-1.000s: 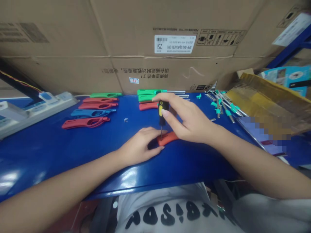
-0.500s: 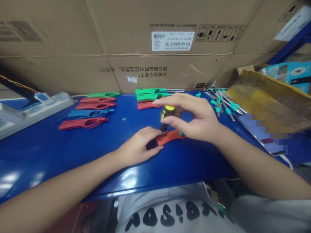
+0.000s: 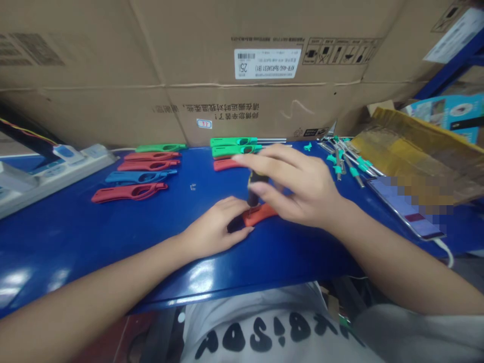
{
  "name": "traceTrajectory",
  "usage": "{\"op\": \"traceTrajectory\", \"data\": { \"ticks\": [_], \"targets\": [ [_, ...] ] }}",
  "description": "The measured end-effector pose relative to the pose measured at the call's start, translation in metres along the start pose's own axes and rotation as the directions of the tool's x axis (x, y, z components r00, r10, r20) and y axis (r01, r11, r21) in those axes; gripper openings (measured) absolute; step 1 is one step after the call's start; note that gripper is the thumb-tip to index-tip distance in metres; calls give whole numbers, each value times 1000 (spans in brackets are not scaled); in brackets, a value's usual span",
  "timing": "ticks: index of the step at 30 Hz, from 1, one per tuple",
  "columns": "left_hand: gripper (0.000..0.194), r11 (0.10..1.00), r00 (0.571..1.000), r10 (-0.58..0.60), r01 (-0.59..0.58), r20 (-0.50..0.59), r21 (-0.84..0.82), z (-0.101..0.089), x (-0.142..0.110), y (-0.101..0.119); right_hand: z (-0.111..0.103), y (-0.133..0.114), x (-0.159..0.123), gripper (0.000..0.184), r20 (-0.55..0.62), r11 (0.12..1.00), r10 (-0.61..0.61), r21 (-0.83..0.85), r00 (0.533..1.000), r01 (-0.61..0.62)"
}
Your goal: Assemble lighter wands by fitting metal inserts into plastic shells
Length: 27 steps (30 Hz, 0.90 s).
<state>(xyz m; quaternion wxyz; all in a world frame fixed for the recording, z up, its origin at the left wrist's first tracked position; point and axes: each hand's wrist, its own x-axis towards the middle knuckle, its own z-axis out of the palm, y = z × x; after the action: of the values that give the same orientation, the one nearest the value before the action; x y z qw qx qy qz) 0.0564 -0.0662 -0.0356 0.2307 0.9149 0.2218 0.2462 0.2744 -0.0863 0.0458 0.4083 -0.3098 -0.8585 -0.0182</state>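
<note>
My left hand grips the near left end of an orange lighter body lying on the blue table. Above it my right hand has its fingers round the black and yellow handle of a screwdriver. The tool stands nearly upright, its tip down at the orange lighter's left end. My right hand covers the lighter's far end. Several small screws lie to the left of my hands. Just behind the right hand rest a red lighter and two green lighters with metal tubes.
Red, blue and green lighter shells lie in a column at left, beside a white power strip. Metal tubes with teal parts are heaped at right, near a phone and a yellow-taped package. Cardboard walls the back.
My right hand has dipped slightly and turned over the screwdriver handle, covering more of its yellow top and of the orange lighter. My left hand stays put.
</note>
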Motion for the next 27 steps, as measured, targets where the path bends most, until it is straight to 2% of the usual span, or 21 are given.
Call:
{"op": "traceTrajectory", "data": {
  "ticks": [3,5,8,10,14,16,18,20,25,27],
  "targets": [
    [38,1000,1000,-8,8,1,5,0,0,0,-1,-2,0,42,117,987,47,147,992,-64],
    [35,1000,1000,3,-3,4,4,0,0,0,-2,-4,0,39,150,982,53,171,987,-78],
    [25,1000,1000,21,-21,1,-4,0,1,1,1,-7,-1,33,31,999,38,37,999,-39],
    [22,1000,1000,8,-8,7,1,-1,1,1,2,-8,-1,32,-21,1000,26,12,999,-26],
    [22,1000,1000,-4,4,17,1,-1,1,1,3,-9,-1,38,91,978,6,207,996,-24],
    [22,1000,1000,12,-12,7,-4,0,1,0,4,-7,-2,33,56,983,-31,182,998,20],
    [22,1000,1000,15,-15,2,-3,0,0,0,6,-4,-4,31,-33,995,-82,60,996,84],
    [23,1000,1000,7,-7,5,-3,1,0,0,7,-3,-5,33,-73,996,-92,-6,993,92],
    [30,1000,1000,16,-16,9,-9,0,1,1,7,-4,-2,39,66,980,-8,198,998,-5],
    [25,1000,1000,19,-19,9,3,0,1,0,8,-1,-3,34,18,986,-46,159,999,43]
  ]
}}
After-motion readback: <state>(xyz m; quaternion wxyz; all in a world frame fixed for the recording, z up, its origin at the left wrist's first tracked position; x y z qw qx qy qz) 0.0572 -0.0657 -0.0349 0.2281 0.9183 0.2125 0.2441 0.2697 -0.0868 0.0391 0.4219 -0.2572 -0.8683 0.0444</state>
